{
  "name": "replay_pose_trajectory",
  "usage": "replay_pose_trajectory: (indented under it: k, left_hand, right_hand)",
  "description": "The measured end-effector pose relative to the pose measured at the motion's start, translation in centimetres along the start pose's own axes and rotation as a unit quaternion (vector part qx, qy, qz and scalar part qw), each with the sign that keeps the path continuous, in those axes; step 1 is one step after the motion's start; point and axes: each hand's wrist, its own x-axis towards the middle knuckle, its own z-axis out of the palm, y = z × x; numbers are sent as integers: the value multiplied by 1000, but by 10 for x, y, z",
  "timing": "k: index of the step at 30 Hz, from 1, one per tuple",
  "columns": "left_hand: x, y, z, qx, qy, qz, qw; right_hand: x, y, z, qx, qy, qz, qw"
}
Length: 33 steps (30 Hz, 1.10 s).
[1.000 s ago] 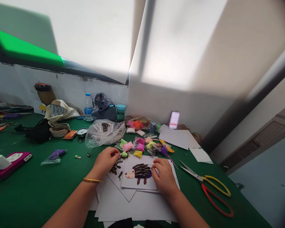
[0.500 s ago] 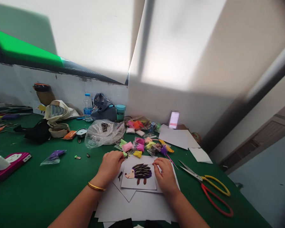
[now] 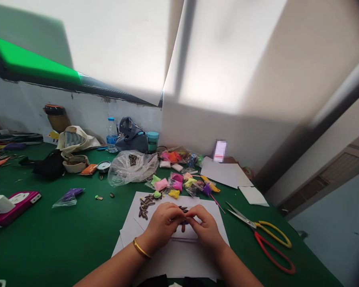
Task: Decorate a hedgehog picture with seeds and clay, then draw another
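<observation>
The left hand and right hand are drawn in with their fingers bunched, fingertips meeting over the hedgehog card. Whether they pinch a seed or something else cannot be told, because the fingers hide it. The card lies under both hands, on loose white paper, and only its lower part and the hedgehog's brown feet show.

Just beyond the left hand lies a loose heap of dark striped sunflower seeds. They look light, hard and smooth, likely to skid or roll at a nudge, so each is best taken by its narrow end between fingertips. The card looks thin and light, and is best held by a bare edge, clear of the stuck-on pieces.

Against the frame half a second earlier, the hands were apart at the card's two sides, the hedgehog lay in full view, and the heap was covered by the left hand.
</observation>
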Motion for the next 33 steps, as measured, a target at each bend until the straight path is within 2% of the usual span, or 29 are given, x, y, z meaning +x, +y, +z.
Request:
replay_pose_trajectory:
  k: [3,6,10,15,24,33]
  left_hand:
    - [1,-8,-5,42,0,-12,999]
    - [4,-21,-14,98,22,-61,993]
    - [7,-35,-27,160,2,-149,976]
    - [10,-36,-32,195,-52,-217,955]
    - [11,-34,-32,203,-77,-245,945]
    - [10,-31,-32,192,-70,-244,948]
  right_hand:
    - [3,10,-5,-14,39,23,999]
    - [6,22,-11,-75,62,52,994]
    - [3,30,-15,-135,31,77,987]
    - [0,27,-12,-161,14,83,983]
    - [0,20,-8,-173,1,86,981]
    - [-1,25,-6,-174,1,43,984]
